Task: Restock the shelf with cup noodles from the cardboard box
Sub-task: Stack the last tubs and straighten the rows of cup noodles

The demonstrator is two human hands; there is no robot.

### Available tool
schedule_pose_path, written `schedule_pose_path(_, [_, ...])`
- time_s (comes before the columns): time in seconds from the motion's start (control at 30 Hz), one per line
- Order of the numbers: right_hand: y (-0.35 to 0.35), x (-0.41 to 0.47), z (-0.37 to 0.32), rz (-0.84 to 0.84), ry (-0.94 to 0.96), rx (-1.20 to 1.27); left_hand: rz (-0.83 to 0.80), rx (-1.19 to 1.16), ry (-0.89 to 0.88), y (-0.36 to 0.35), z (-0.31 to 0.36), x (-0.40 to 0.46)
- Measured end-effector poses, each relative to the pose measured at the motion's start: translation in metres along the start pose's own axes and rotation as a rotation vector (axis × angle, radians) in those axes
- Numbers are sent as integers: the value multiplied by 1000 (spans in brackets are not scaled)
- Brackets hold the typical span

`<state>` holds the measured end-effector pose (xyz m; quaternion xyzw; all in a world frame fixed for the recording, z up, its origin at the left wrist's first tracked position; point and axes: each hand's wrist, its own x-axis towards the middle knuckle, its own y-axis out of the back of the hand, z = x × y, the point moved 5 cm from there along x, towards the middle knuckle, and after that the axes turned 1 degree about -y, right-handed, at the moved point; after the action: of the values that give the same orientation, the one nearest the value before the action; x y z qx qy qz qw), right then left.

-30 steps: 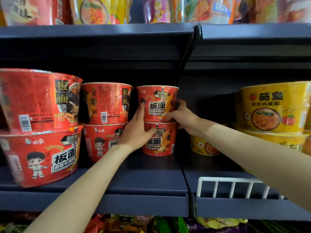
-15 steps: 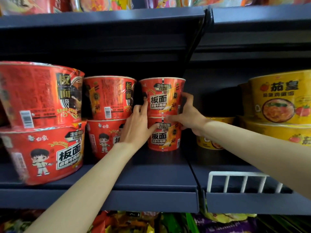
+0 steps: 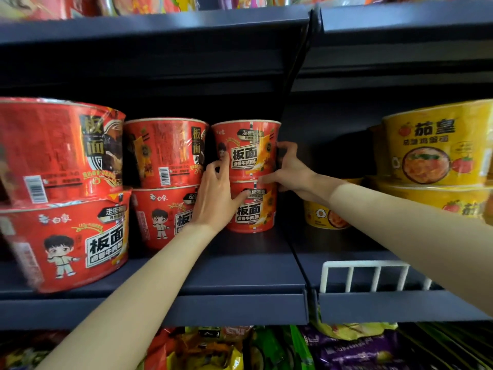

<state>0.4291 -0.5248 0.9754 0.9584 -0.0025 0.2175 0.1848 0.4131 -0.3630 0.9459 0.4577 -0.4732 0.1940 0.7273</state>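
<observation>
Leftmost, a stack of two large red noodle bowls [image 3: 61, 193] at the front of the dark shelf [image 3: 240, 279]; a second red two-bowl stack [image 3: 165, 180] stands further back beside it. Left hand [image 3: 213, 196]: fingers curled against left side of the upper red noodle cup [image 3: 246, 149], thumb across the lower red noodle cup [image 3: 253, 209] beneath it. Right hand [image 3: 290, 172]: fingers curled round right side of the upper cup, thumb at the seam between the two. Both cups upright, stacked, deep on shelf. Right bay: white wire divider [image 3: 365, 275], yellow noodle bowls [image 3: 437, 153] stacked.
</observation>
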Motion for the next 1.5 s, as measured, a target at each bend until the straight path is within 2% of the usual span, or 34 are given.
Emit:
schedule_pose_path(0.17, [-1,-2,-1,36,42,-24,-43,7,22,-2,-6,4])
schedule_pose_path(0.37, [-1,-13,-8,-61,-44,-41,-153,-13,79,3,1,2])
schedule_pose_path(0.47, [3,-41,-26,2,2,-125,-171,-7,37,33,15,-13])
schedule_pose_path(0.53, [-2,-71,-45,24,179,-262,20,20,-122,74,26,-39])
schedule_pose_path(0.63, [-28,-125,-72,28,490,-351,420,22,-351,138,25,-96])
schedule_pose_path(0.7, [-55,-150,-85,26,600,-376,601,69,-363,170,8,-128])
schedule_pose_path(0.77, [-88,-159,-92,-16,609,-332,679,85,-223,193,-21,-146])
schedule_pose_path(0.83, [-125,-155,-95,-102,526,-240,606,-38,52,208,-54,-149])
schedule_pose_path(0.9, [-159,-142,-96,-195,412,-155,415,-238,341,210,-86,-145])
schedule_pose_path(1.0, [-201,-124,-94,-344,225,27,159,-426,542,204,-115,-136])
schedule_pose_path(1.07, [-217,-121,-91,-403,153,121,68,-351,568,205,-119,-135])
schedule_pose_path(1.2, [-215,-131,-88,-354,194,123,52,-262,519,218,-114,-143])
schedule_pose_path(1.37, [-165,-166,-92,-262,281,99,59,-367,373,226,-72,-145])
schedule_pose_path(1.5, [-107,-182,-88,-172,246,107,-7,-555,300,202,-38,-122])
